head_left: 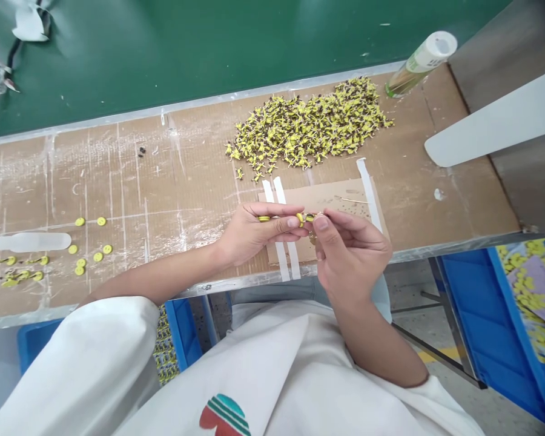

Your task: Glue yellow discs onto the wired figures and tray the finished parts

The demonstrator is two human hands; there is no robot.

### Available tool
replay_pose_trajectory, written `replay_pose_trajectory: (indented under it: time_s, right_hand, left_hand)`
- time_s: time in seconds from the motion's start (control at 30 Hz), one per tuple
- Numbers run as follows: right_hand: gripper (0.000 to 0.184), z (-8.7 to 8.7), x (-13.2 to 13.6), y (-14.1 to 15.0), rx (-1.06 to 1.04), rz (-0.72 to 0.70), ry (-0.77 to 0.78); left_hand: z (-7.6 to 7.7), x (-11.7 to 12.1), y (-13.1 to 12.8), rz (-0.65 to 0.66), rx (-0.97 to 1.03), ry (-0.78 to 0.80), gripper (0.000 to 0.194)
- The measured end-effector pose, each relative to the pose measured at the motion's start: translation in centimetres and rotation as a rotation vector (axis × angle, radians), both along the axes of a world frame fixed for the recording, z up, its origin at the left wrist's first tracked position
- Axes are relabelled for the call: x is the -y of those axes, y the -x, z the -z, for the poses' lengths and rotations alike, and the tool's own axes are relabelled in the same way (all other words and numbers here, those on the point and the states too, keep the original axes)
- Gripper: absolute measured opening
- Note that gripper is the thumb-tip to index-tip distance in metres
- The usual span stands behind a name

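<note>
yellow piece (300, 219), both hands (300, 229), cardboard-covered bench (200, 181), green surface (236, 42)

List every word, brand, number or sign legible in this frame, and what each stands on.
No text reads clearly.
Clear canister: dark marks near its white top, too blurred to read.
White shirt: striped emblem, no letters visible.
Yellow discs: any marks too small to read.

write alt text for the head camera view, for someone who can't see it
Two bare hands, left and right, hold small yellow pieces together over a cardboard sheet on a workbench. Beyond lies a large pile of tiny yellow-and-dark parts; a clear tube of thin sticks stands right of it.
</note>
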State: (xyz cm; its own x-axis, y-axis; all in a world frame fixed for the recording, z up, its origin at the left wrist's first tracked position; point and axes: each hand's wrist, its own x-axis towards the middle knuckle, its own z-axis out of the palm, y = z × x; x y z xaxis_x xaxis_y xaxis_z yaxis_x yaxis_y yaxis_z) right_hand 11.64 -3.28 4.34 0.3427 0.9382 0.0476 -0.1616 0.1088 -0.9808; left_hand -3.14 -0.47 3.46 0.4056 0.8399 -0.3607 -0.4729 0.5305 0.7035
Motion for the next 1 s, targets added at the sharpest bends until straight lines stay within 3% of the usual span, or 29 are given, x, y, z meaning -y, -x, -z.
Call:
replay_pose_trajectory:
  time_s: [0.53,0.8,1.0]
  right_hand:
    - [0.017,0.4,0.0,0.2,0.094,0.039,-0.06]
    - [0.017,0.1,-0.1,0.1,0.173,0.049,-0.053]
    - [0.014,-0.1,-0.2,-0.3,0.112,0.036,-0.035]
  left_hand:
    - [-0.8,0.3,-0.2,-0.09,-0.112,0.039,0.029]
    - [-1.2,0.4,-0.1,-0.04,-0.089,0.07,0.032]
    - [-1.9,0.3,0.2,0.046,-0.06,0.059,0.032]
